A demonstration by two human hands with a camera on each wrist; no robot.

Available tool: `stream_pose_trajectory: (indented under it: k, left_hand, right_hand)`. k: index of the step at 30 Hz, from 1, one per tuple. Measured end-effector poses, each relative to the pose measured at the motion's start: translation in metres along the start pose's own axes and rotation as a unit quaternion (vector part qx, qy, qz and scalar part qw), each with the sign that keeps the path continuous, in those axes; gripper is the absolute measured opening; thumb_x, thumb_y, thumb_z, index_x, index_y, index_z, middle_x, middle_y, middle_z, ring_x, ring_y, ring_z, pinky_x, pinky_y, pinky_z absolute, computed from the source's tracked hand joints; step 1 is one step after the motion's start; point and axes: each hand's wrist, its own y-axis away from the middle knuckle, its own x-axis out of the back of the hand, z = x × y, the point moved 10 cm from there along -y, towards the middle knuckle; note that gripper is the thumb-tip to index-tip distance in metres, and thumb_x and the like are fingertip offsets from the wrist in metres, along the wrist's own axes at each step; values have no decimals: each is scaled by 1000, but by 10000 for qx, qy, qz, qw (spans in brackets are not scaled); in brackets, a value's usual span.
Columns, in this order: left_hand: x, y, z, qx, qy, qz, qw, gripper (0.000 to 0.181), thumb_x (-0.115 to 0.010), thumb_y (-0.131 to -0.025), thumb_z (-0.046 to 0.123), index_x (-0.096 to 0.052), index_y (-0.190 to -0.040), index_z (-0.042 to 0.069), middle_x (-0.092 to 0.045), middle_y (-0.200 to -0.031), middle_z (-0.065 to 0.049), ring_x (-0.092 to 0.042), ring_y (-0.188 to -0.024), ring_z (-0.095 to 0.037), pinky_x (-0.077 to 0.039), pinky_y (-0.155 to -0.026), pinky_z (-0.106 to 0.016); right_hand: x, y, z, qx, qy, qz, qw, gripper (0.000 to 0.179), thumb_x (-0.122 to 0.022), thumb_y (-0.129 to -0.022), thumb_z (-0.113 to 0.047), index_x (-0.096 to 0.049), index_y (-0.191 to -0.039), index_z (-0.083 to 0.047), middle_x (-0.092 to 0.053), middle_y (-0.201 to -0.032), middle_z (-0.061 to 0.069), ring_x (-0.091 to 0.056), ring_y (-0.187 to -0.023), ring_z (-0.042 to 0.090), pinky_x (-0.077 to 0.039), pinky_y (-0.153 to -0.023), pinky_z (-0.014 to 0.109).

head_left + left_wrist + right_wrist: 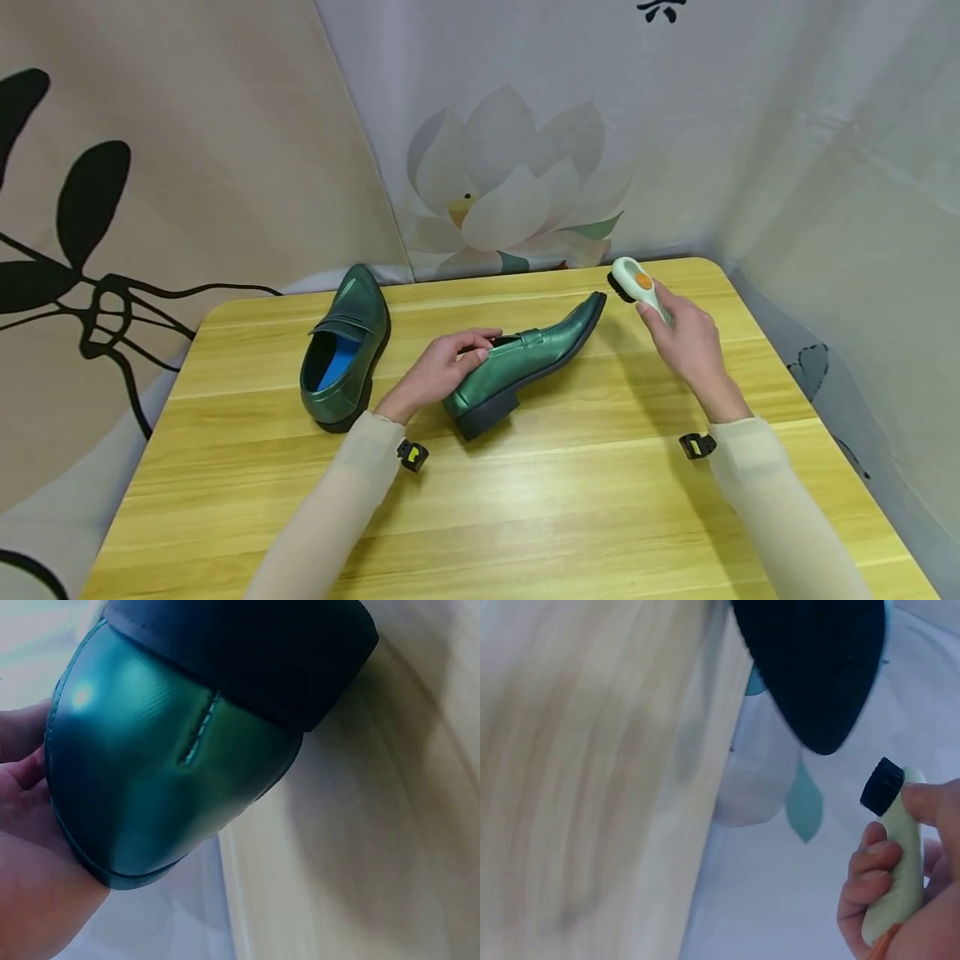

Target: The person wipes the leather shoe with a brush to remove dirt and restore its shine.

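Note:
My left hand [438, 371] grips a metallic green loafer [536, 357] at its opening, holding it tilted with the toe raised toward the right. Its black heel [487, 414] is low over the table; I cannot tell whether it touches. In the left wrist view the green back of the loafer [142, 780] fills the middle and hides most of the fingers. My right hand [692, 346] holds a shoe brush [636, 282] with a pale handle, an orange spot and black bristles [883, 785]. The bristles are just right of the toe, apart from it.
The matching green loafer [348, 346], with a blue insole, stands upright on the wooden table [570, 508] to the left of the left hand. Behind the table's far edge hangs a pale cloth [675, 150] printed with a lotus. A small black wrist camera [697, 446] sits at each cuff.

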Motion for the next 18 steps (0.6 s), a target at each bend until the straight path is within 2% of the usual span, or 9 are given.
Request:
stream_pose_trajectory:
  k: [5, 8, 13, 18]
  left_hand:
    - [5, -4, 11, -223, -480, 151, 9985, 18, -54, -108, 11, -71, -106, 4, -59, -147, -8, -52, -139, -30, -42, -112, -49]
    - [8, -7, 16, -273, -992, 248, 9944, 17, -54, -108, 12, -70, -108, 4, -59, -147, -7, -53, -137, -29, -44, -111, -48]
    - [6, -8, 26, -558, -1945, 299, 9789, 17, -55, -108, 13, -70, -110, 5, -58, -148, -6, -62, -126, -30, -49, -102, -46]
    - [-2, -5, 33, -981, -2397, 126, 9658, 17, -57, -107, 14, -71, -110, 6, -58, -149, -4, -66, -117, -28, -51, -99, -44]
  right_hand:
    - [10, 16, -10, 49, -206, 145, 9997, 56, -55, -108, -36, -47, -155, -5, -66, -117, 30, -59, -88, 41, -45, -73, 52]
    - [13, 25, -14, 38, -297, 148, 9994, 56, -55, -108, -36, -47, -155, -7, -67, -111, 28, -58, -82, 37, -44, -70, 48]
    - [18, 37, -21, 135, -399, 273, 9987, 54, -58, -107, -33, -49, -154, -8, -68, -103, 24, -55, -75, 32, -43, -64, 43]
    - [21, 45, -22, 130, -494, 360, 9980, 52, -60, -106, -30, -51, -153, -10, -67, -101, 22, -53, -74, 30, -42, -64, 42]
